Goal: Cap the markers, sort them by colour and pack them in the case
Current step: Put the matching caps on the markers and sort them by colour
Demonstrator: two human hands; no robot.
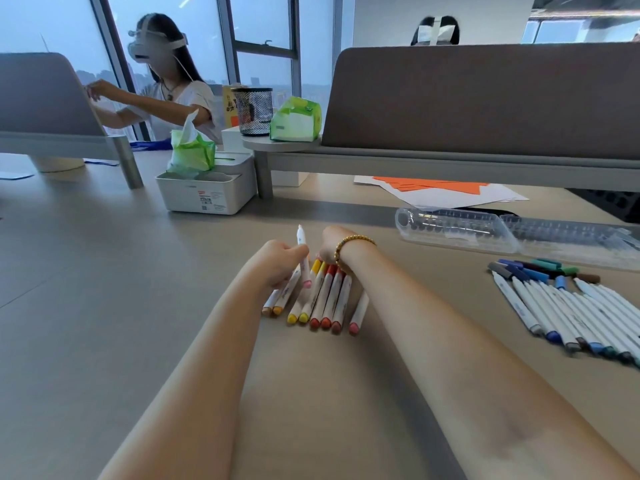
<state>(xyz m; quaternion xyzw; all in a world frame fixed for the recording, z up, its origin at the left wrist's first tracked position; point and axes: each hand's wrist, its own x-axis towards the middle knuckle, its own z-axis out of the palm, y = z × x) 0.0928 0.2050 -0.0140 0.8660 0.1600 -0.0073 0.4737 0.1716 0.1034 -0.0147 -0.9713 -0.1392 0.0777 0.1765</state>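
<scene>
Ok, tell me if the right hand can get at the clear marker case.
Probably yes: the right hand is near the clear marker case, with only bare table between them.

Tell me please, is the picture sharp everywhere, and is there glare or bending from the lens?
Head view: wide-angle lens bends the divider and window frames; daylight from the windows is soft, so shadows on the table are faint; the transparent case shows mild glare; the left hand and its marker are slightly blurred, as is the right hand; the forearms look stretched.

Tissue box (pixel 207 197), mesh cup (pixel 252 110), orange paper (pixel 433 184).
</scene>
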